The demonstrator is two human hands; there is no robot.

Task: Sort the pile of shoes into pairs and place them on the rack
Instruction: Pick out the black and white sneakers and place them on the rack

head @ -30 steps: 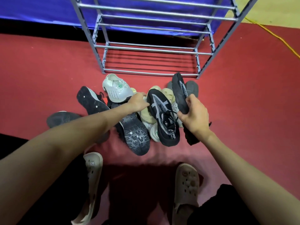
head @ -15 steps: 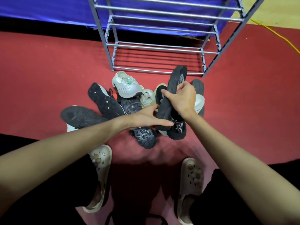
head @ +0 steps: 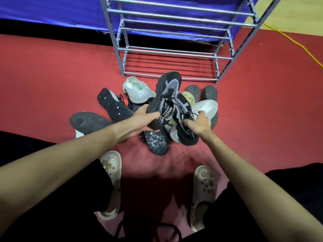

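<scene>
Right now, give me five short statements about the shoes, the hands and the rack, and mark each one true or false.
1. The left hand holds a black knit shoe. True.
2. The rack already holds a pair of shoes. False: no shoes show on its visible bars.
3. The right hand has its grip on a second black knit shoe. True.
4. A white sneaker with green marks lies in the pile on the red floor. True.
5. The two grey soles sit left of the pile. False: they sit on its right, near the rack.
</scene>
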